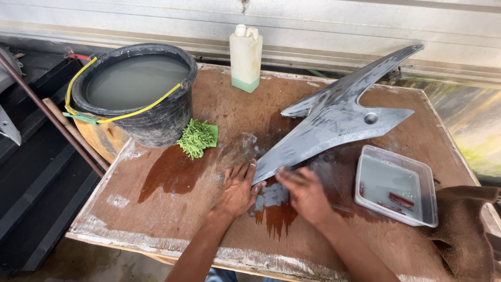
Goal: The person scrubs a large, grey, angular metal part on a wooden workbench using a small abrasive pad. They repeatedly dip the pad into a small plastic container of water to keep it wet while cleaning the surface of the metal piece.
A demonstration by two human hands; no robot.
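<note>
The fingers of the left hand [239, 189] lie spread and flat, palm down on the wet wooden tabletop [172, 224], their tips touching the pointed lower end of a grey motorcycle fairing panel [334, 122]; they grip nothing. The right hand [304, 193], blurred in motion, rests just beside it at the same tip of the panel, fingers loosely extended over a grey patch of slurry [272, 196]; whether it holds anything under the palm cannot be told. The panel lies across the middle of the board, its long fin reaching toward the far right corner, its surface dull and streaked. Near the right hand sits a clear plastic tray [429, 184] of cloudy water with small dark red pieces in it. A brown cloth [462, 224] hangs over the right edge of the table. At the far left stands a black bucket [162, 122] of murky water with a yellow handle, a green microfibre mitt [197, 138] touching its base. A white plastic bottle [246, 55] stands at the back edge.
</note>
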